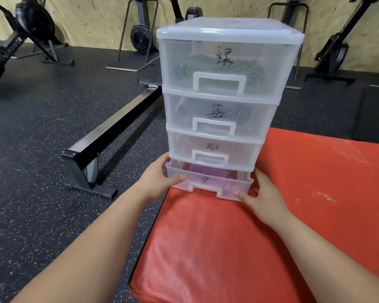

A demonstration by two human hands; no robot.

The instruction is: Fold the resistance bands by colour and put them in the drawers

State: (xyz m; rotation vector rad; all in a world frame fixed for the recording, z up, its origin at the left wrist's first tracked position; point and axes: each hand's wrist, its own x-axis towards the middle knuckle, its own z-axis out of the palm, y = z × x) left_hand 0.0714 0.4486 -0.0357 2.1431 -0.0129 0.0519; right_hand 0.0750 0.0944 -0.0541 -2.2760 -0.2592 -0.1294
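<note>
The job looks almost done. The clear drawer tower (pixel 228 36) stands in the middle of the frame on a red mat (pixel 315 193). Its top three drawers are pushed in, with green bands (pixel 184 71) in the top one, blue bands (pixel 241 112) in the next and pink bands (pixel 197 147) in the third. The bottom drawer (pixel 206 182) sticks out a little and has purple bands (pixel 206 171) in it. Every band in view is already in a drawer. The left hand (pixel 157 180) holds the drawer's left corner, thumb on the front. The right hand (pixel 265 197) holds the right corner the same way. I think only pushing this drawer shut is left. The tower sits close to the mat's left edge, and the dark floor (pixel 42 127) is lower there. A black metal bar (pixel 109 132) lies on the floor at the middle left. The mat gives room at the lower right.
</note>
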